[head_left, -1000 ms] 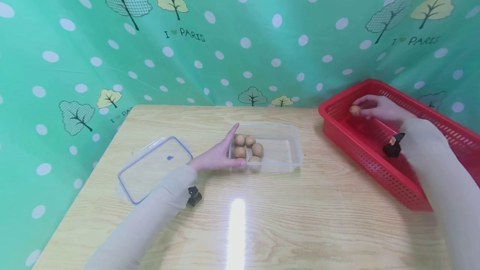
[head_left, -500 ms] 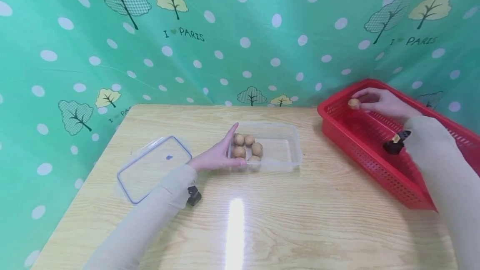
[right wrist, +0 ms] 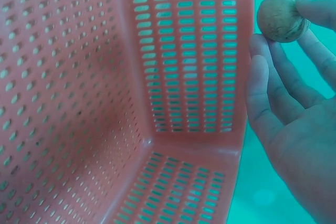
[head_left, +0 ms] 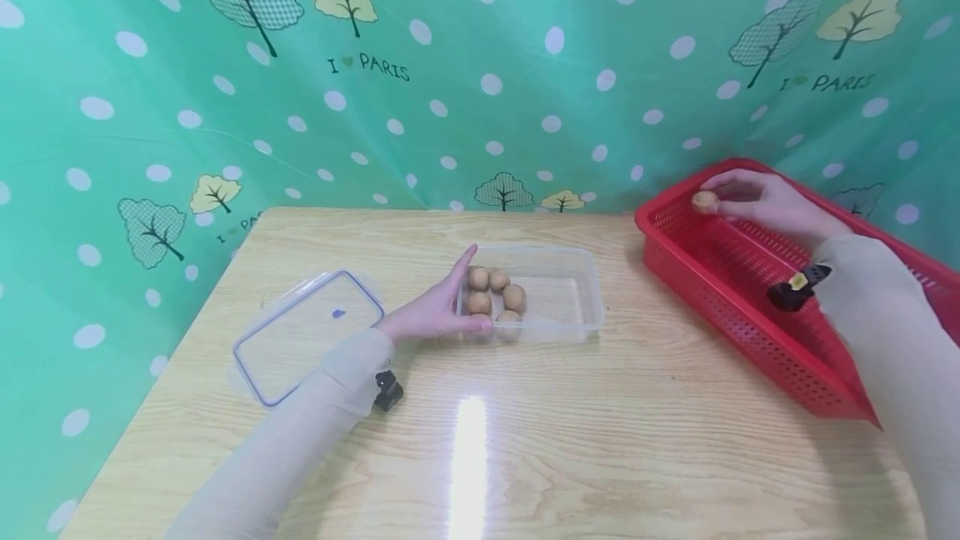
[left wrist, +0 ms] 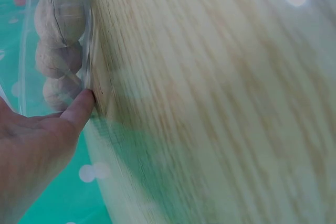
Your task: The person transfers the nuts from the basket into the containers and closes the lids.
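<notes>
In the head view my left hand (head_left: 435,312) holds the left end of a clear plastic container (head_left: 562,329), thumb at the front wall and fingers toward the back. Several walnuts (head_left: 514,298) sit in the container's left half. The left wrist view shows my left hand (left wrist: 42,142) against the container wall, with walnuts (left wrist: 60,19) visible through it. My right hand (head_left: 780,205) pinches a walnut (head_left: 705,202) over the far end of a red plastic basket (head_left: 750,344). In the right wrist view the walnut (right wrist: 281,19) is between thumb and fingertips, above the basket rim.
A clear lid with a blue seal (head_left: 311,340) lies on the wooden table (head_left: 600,440), left of the container and partly behind my left forearm. A green patterned cloth (head_left: 420,90) hangs behind the table. The basket stands angled at the right.
My right hand has risen slightly inside the basket, still pinching the walnut, and shifted a little toward the far rim. The left hand and container have stayed in place.
</notes>
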`<state>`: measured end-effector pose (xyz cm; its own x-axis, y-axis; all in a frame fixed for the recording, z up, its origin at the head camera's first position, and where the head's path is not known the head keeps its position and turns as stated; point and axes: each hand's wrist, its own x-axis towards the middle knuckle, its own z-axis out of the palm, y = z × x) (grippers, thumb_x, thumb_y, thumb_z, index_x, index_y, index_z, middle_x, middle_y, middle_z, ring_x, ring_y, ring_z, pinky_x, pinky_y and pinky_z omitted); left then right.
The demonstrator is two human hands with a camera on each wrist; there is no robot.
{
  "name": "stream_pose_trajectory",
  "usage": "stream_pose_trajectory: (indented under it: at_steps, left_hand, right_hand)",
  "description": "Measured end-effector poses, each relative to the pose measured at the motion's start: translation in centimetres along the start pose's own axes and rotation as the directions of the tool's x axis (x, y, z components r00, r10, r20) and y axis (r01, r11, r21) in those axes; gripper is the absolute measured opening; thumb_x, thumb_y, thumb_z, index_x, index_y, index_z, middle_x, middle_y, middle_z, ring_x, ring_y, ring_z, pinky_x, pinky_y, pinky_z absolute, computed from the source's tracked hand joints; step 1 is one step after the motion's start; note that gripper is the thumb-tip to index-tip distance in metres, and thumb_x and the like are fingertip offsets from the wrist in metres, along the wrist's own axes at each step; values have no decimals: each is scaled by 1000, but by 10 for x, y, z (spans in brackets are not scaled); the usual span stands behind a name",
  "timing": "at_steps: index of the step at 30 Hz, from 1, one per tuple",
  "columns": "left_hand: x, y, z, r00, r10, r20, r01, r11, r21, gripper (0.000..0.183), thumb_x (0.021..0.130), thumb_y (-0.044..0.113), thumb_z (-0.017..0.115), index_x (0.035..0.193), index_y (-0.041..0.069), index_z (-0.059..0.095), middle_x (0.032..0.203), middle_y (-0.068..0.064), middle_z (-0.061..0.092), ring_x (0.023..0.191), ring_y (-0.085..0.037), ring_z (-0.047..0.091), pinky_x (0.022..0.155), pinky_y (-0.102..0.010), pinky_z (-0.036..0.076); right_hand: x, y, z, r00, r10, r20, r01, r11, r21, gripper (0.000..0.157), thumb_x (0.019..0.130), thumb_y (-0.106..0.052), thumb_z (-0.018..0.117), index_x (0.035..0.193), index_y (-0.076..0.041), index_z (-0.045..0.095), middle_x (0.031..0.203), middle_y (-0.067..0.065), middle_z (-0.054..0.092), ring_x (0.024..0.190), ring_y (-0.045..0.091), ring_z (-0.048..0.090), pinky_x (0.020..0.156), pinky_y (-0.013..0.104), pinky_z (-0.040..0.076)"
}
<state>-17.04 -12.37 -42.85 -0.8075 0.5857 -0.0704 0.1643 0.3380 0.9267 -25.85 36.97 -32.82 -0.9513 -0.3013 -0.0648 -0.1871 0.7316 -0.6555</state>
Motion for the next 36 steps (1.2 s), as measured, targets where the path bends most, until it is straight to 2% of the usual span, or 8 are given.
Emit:
stream_pose_trajectory:
  at_steps: [12, 17, 19, 24, 26, 29, 33, 36]
  left_hand:
    - [0, 0, 0, 1000, -7, -5, 7, 1000, 27, 115, 85, 19, 76, 152, 31, -16, 160, -15, 1, 143, -31, 15, 114, -48, 17]
    - [1, 0, 0, 1000, -16, 3, 16, 1000, 20, 115, 85, 16, 76, 153, 24, -17, 159, -17, -1, 143, -34, 14, 114, -49, 16]
    - [-2, 10, -1, 1000, -20, 9, 20, 1000, 12, 114, 86, 14, 75, 153, 20, -17, 159, -18, 0, 142, -36, 14, 114, -49, 16]
    - [-3, 9, -1, 1000, -4, 5, 3, 1000, 16, 114, 86, 19, 76, 154, 22, -16, 159, -18, 2, 143, -32, 15, 114, -47, 17]
    - [0, 1, -1, 1000, 3, 1, -3, 1000, 19, 115, 85, 20, 76, 153, 24, -17, 159, -17, 3, 143, -29, 15, 114, -46, 18]
    - [0, 1, -1, 1000, 5, 0, -5, 1000, 16, 115, 85, 19, 76, 154, 21, -16, 159, -17, 3, 143, -29, 15, 114, -46, 17]
    - [-1, 2, 0, 1000, 2, -6, -2, 1000, 12, 116, 85, 18, 77, 154, 26, -16, 159, -16, 2, 143, -29, 14, 115, -46, 16]
    - [-1, 3, 1, 1000, 3, -8, -3, 1000, 5, 116, 84, 17, 77, 153, 29, -16, 159, -16, 1, 143, -29, 15, 115, -45, 16]
  right_hand:
    - [-2, -27, 9, 1000, -14, 18, 13, 1000, 17, 47, 92, -34, 66, 134, -18, 54, 122, 0, 57, 108, 13, 51, 77, 18, 48]
    - [0, -38, 13, 998, 27, 48, -27, 999, 16, 49, 90, -41, 66, 135, -24, 54, 125, 0, 57, 111, 17, 51, 78, 25, 51]
    - [0, -42, 15, 997, 39, 61, -40, 999, 13, 50, 90, -43, 66, 135, -25, 53, 127, 0, 57, 111, 16, 51, 79, 28, 52]
    - [1, -54, 19, 997, 10, 71, -9, 1000, -18, 50, 89, -42, 67, 134, -24, 54, 128, 0, 58, 114, 15, 51, 84, 31, 49]
    - [2, -59, 21, 997, -6, 76, 7, 1000, -20, 50, 89, -42, 67, 134, -23, 54, 128, 1, 58, 116, 16, 50, 87, 32, 47]
    - [1, -68, 24, 995, 1, 97, -2, 1000, 3, 52, 89, -43, 67, 135, -23, 53, 129, 1, 57, 118, 17, 50, 88, 36, 47]
    - [0, -77, 31, 992, -36, 120, 35, 999, 12, 50, 89, -39, 68, 134, -22, 53, 129, 0, 57, 118, 17, 49, 88, 33, 47]
    - [0, -81, 36, 987, -100, 123, 98, 995, 19, 45, 91, -29, 69, 132, -18, 55, 128, 2, 58, 117, 16, 50, 88, 25, 46]
